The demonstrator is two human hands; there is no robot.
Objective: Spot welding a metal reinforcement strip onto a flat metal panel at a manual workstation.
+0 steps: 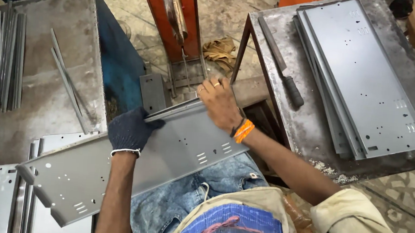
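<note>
Hands steady a long grey punched sheet-metal panel [131, 167] across the lap: gloved left hand [127, 130] clamps its far edge at mid-length, bare right hand [219, 103] curls over the far right corner beside an orange press [175, 17]. Positioning step, I judge; next calls for aligning that corner squarely.

Plenty here runs out of sight.
The right hand [219, 103] covers the grey panel's [131, 167] far corner; the strip stack [0, 58] runs off the left edge, the perforated sheets [366, 79] off the top.
</note>
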